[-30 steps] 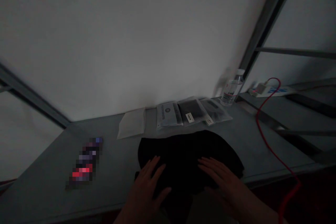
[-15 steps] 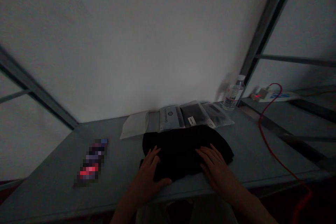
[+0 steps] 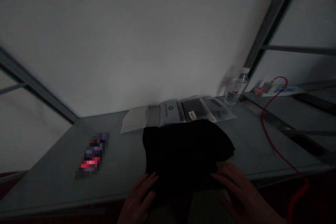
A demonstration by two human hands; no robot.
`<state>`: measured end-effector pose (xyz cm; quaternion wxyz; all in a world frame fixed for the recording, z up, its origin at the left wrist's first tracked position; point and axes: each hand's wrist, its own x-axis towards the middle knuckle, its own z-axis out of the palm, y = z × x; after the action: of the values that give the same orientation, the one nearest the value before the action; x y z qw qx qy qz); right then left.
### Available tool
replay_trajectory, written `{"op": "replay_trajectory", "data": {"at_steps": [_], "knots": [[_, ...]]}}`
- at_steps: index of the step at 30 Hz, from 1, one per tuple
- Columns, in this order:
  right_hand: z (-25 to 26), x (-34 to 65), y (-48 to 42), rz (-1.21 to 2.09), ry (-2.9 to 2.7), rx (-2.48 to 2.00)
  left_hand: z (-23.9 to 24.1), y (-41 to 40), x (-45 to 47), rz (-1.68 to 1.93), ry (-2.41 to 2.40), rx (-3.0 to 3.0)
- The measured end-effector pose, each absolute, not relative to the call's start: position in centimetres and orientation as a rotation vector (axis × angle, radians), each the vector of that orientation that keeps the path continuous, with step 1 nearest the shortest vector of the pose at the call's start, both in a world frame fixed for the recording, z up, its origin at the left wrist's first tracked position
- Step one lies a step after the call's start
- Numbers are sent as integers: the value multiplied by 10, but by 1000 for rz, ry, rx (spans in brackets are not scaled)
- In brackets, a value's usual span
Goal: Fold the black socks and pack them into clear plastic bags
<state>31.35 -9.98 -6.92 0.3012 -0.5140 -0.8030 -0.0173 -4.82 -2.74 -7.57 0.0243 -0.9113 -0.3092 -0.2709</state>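
Note:
A black piece of cloth, seemingly a garment [image 3: 183,150], lies spread on the grey table, its near part reaching the front edge. Its folds are hard to make out in the dim light. My left hand [image 3: 140,196] touches the near left edge of the cloth, fingers stretched forward and thumb apart. On the near right edge rests my right hand [image 3: 237,185], its fingers extended and its thumb low and in shadow. Just behind the cloth lie a grey printed packet [image 3: 172,112], a dark item in a clear bag [image 3: 196,108] and another clear bag [image 3: 219,108].
A whitish empty-looking bag [image 3: 135,119] lies at the back left of the grey table [image 3: 120,168]. A pixelated object [image 3: 91,155] is farther left. A clear bottle [image 3: 236,87] stands back right, near a power strip [image 3: 279,90] with a red cable [image 3: 270,140].
Both hands have moved toward me, from the middle of the cloth to its near edge. The cloth's near part now extends farther toward me. The view has tilted slightly.

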Motion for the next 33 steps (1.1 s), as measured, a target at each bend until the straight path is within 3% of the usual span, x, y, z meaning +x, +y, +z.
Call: {"op": "replay_trajectory", "data": {"at_steps": [5, 11, 25, 30, 33], "knots": [[-52, 329, -72, -22, -1944, -1524, -102, -26, -63, -721, -1212, -3004], [-49, 339, -35, 50, -2039, -1545, -105, -25, -64, -796, -904, -3053], [-64, 326, -110, 42, -2023, -1548, -86, -29, -59, -743, -772, -2955], [-66, 321, -97, -63, -2156, -1447, -88, -26, -68, -957, -755, -3041], [-68, 325, -86, -44, -2223, -1322, -87, -26, -70, -1133, -1093, -3034]]}}
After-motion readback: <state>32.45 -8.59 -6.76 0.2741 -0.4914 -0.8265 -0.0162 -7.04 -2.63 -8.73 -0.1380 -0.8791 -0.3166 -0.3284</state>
